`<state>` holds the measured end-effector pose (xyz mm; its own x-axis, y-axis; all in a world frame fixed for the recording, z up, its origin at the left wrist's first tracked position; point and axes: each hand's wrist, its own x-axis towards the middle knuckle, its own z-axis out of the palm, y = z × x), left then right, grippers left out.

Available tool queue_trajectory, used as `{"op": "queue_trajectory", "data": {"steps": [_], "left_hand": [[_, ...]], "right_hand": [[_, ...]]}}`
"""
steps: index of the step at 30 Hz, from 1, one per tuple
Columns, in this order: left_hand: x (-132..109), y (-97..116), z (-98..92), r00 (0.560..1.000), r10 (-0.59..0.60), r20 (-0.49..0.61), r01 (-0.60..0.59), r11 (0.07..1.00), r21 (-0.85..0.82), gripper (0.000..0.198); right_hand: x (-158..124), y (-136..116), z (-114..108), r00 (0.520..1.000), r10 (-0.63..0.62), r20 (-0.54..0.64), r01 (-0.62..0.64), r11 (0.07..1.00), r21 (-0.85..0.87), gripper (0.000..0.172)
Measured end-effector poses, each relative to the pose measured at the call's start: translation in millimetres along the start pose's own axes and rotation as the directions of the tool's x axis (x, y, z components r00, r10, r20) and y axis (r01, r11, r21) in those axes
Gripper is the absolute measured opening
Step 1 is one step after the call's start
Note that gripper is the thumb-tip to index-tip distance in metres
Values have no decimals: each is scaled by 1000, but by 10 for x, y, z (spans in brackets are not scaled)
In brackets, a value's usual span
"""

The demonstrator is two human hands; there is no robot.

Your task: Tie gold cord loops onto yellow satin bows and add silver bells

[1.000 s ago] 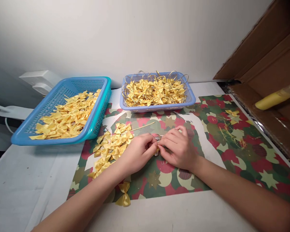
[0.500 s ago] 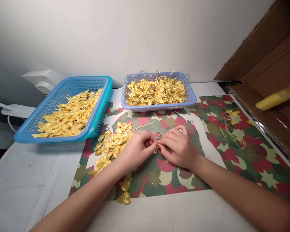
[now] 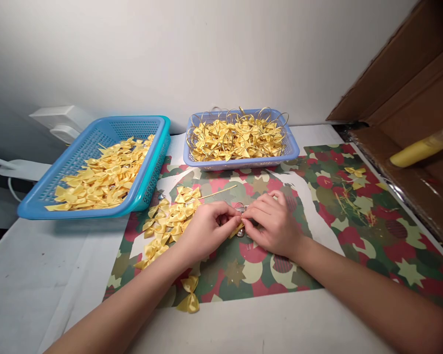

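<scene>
Patterned mat (image 3: 358, 236): bow (image 3: 238, 229) at right hand (image 3: 276, 228)

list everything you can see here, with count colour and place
turquoise basket: one, back left
plain bows: many, yellow, in the turquoise basket
lilac basket: one, back centre
looped bows: many, yellow with gold loops, in the lilac basket
loose bows: a pile, yellow, on the mat by the left hand
single bows: two, yellow, one at the mat's near edge, one far right
thin stick: one, pale gold, on the mat
mat: one, red and green, on the table
cardboard box: one, brown, right
roll: one, yellow, right
held bow: one, yellow, pinched between both hands
left hand, right hand: two, centre of the mat
</scene>
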<state>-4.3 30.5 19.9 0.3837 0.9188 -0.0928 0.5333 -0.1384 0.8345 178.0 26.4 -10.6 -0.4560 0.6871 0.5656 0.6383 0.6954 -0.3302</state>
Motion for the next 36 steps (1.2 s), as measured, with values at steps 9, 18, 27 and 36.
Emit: {"op": "queue_trajectory", "data": {"steps": [9, 18, 27, 36], "left_hand": [[-26, -4, 30, 995, 97, -23, -94, 991, 97, 11], [-64, -65, 110, 955, 290, -64, -249, 899, 359, 19], [-33, -80, 134, 942, 326, -75, -265, 863, 429, 17], [-14, -39, 82, 993, 107, -40, -101, 985, 138, 19]], "right_hand": [[6, 2, -3, 1000, 16, 19, -16, 1000, 11, 17], [1, 8, -2, 998, 22, 56, -23, 1000, 5, 16], [3, 0, 1, 998, 26, 49, -27, 999, 29, 17], [13, 14, 3, 997, 32, 65, -34, 999, 35, 17]]}}
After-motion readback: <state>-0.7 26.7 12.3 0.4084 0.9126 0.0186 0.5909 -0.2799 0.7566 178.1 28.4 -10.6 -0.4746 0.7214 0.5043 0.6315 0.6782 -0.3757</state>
